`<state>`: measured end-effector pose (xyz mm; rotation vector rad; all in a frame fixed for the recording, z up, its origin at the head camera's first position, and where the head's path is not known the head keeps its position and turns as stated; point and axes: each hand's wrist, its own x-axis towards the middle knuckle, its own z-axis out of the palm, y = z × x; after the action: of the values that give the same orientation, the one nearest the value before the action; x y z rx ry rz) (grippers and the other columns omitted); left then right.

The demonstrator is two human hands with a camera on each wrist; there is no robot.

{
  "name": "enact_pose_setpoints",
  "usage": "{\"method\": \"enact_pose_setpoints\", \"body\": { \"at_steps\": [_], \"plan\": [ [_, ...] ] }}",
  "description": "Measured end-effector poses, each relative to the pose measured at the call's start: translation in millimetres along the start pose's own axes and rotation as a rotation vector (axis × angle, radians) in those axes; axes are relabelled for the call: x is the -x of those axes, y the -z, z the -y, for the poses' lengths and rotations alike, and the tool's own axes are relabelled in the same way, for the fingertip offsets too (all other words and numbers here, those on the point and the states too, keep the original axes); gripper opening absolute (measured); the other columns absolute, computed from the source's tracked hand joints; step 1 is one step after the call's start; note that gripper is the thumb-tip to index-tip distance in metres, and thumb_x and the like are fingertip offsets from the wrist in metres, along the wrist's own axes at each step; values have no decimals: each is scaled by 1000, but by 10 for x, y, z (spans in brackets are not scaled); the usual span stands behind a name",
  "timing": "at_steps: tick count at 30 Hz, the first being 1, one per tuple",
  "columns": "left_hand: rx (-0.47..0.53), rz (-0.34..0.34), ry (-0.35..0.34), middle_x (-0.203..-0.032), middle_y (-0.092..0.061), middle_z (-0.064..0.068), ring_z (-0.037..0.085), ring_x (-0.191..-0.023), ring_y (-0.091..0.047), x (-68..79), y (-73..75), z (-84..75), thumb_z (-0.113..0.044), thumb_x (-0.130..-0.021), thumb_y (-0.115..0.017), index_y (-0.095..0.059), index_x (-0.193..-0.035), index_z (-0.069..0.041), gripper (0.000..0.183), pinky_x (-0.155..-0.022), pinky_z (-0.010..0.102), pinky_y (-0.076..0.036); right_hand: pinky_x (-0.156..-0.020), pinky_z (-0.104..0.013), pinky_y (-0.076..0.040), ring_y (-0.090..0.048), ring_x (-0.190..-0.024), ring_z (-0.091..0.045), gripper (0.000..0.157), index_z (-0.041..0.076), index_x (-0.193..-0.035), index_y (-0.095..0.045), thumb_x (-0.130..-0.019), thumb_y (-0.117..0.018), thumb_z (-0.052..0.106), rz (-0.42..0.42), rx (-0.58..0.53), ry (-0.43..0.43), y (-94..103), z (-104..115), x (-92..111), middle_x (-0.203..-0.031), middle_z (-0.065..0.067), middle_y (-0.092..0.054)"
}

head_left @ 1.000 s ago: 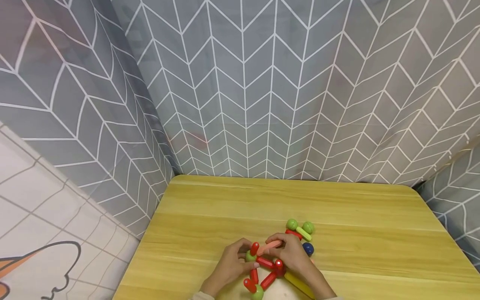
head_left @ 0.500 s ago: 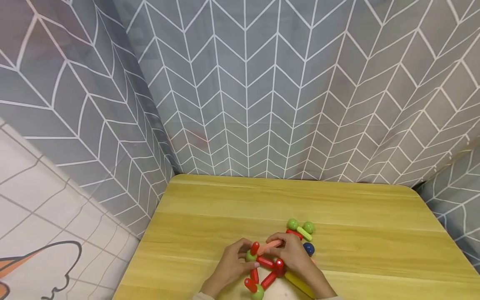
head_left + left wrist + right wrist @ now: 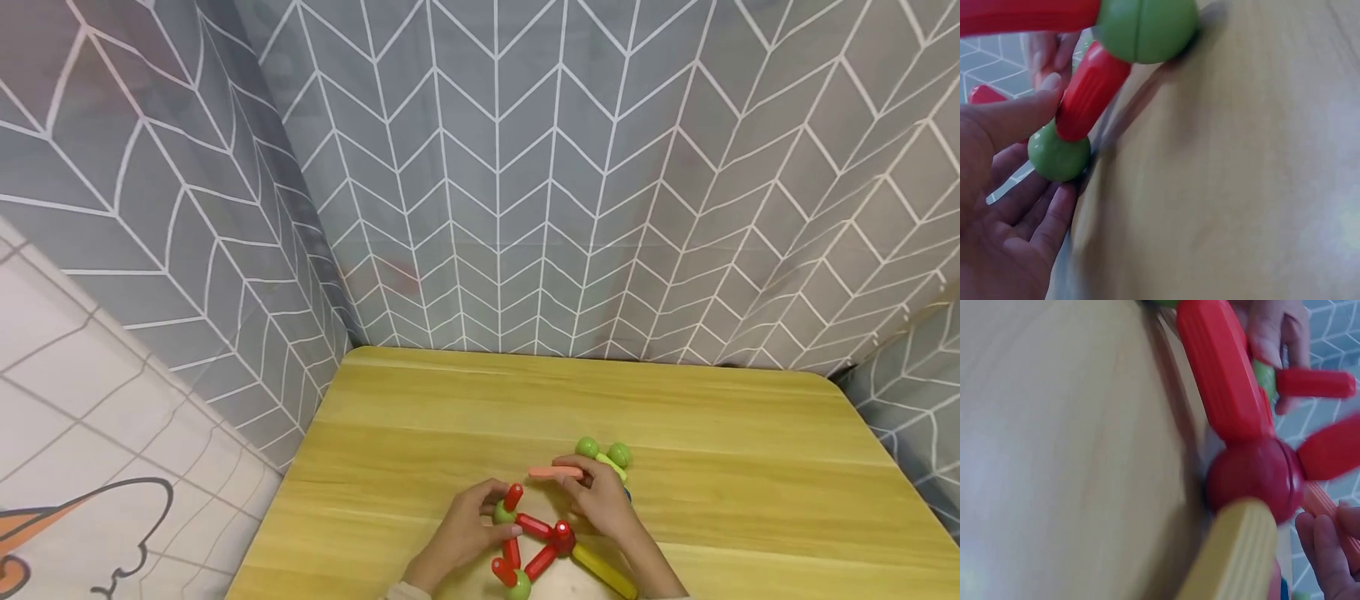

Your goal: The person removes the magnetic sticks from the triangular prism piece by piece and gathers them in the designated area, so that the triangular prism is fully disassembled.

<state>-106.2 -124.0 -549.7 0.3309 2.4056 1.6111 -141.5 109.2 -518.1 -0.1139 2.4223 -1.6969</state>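
Observation:
A triangle of red rods joins two green balls and a red ball near the table's front. From each ball a short red rod stands up, and a yellow rod runs off the red one. My left hand grips the far green ball, thumb on one side and fingers on the other. Beyond the triangle, my right hand pinches a salmon-orange rod at its right part; the rod lies roughly level, its free end to the left, apart from the triangle.
Two loose green balls and a lime-green rod lie behind my right hand. A blue ball is mostly hidden by that hand. The wooden table reaches back to a grey patterned curtain.
My right hand has lifted the orange rod away from the far green ball, back and to the right, and turned it level. The left hand keeps its grip on the ball.

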Motion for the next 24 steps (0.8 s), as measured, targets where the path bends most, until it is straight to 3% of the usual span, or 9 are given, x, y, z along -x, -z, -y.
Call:
{"method": "enact_pose_setpoints", "body": {
  "at_steps": [2,6,11,13,18,24],
  "plan": [
    [15,37,-12,-123,-68,5,23,-111,-68,-2,25,10,-23,-83,-82,-64,-122,-16,43,-95,26,-56,-56,-22,-55,-61,-68,-9,32,-3,-122,-66,-96,-67,15,-4,-35,-32,57,-26,20,-107,-18,-71],
    [61,145,-27,-136,-61,4,26,-127,-59,-9,114,27,-19,-83,-82,-54,-134,-22,58,-107,28,-50,-67,-29,-62,-71,-83,-16,31,-8,-120,-65,-95,-68,11,-9,-70,-16,151,-43,95,-111,-24,-70],
    [21,236,-7,-143,-57,0,30,-135,-54,6,172,-6,-14,-80,-82,-50,-142,-26,71,-114,37,-45,-76,-21,-60,-73,-96,-15,21,0,-108,-70,-89,-74,10,-109,50,-15,219,-28,248,-110,-16,-72],
    [-9,248,-5,-141,-59,-1,30,-134,-55,15,169,-20,-15,-80,-82,-51,-142,-24,69,-114,39,-45,-77,-17,-57,-73,-98,-15,19,6,-105,-72,-88,-76,12,-152,106,-46,240,-32,319,-110,-11,-73],
    [-58,230,-11,-133,-63,-3,29,-131,-58,22,147,-42,-16,-77,-84,-56,-134,-20,64,-113,44,-45,-78,-21,-57,-72,-101,-18,18,9,-105,-72,-88,-77,13,-179,129,-136,300,-80,472,-113,-9,-74],
    [-54,208,-10,-130,-65,-2,30,-129,-59,21,142,-35,-13,-74,-86,-59,-126,-20,60,-113,47,-46,-74,-20,-54,-66,-90,-10,20,12,-103,-75,-83,-81,15,-208,164,-184,327,-175,566,-104,-4,-75]
  ]
}}
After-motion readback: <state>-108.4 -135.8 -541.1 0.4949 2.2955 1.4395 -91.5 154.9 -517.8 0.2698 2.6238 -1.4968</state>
